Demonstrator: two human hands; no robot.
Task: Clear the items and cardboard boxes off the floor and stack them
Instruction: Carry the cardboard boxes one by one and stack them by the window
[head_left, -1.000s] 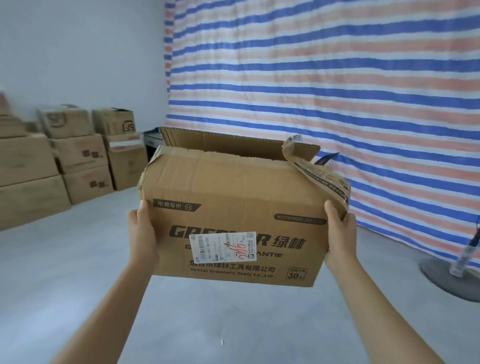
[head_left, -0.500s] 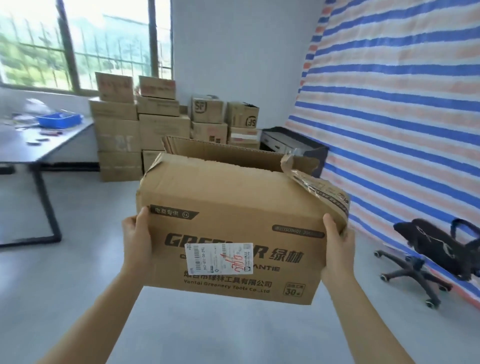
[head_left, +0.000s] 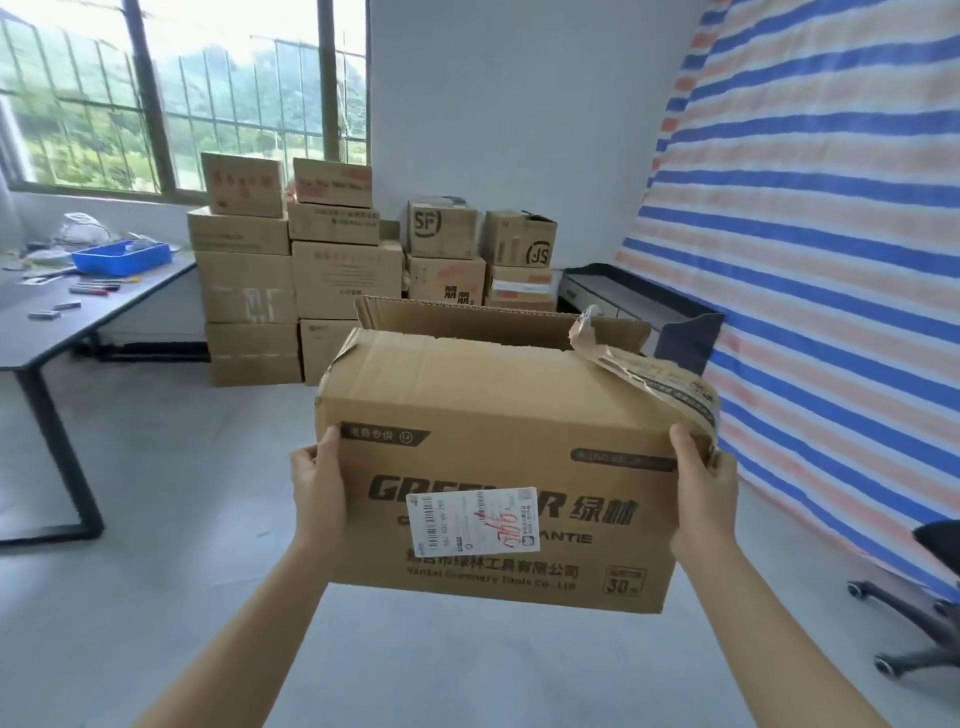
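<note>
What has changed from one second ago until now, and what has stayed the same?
The person turned left with the cardboard box: the stacked boxes moved from the left edge toward the middle and look nearer, the table came into view, the striped tarp slid right. The left hand and right hand still hold the box's ends; nothing was let go.

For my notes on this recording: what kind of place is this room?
Probably a storeroom or small workshop: stacked brown cardboard boxes against the wall, a dark grey work table carrying a blue plastic tray, and a blue, white and orange striped tarpaulin hung beside them.
</note>
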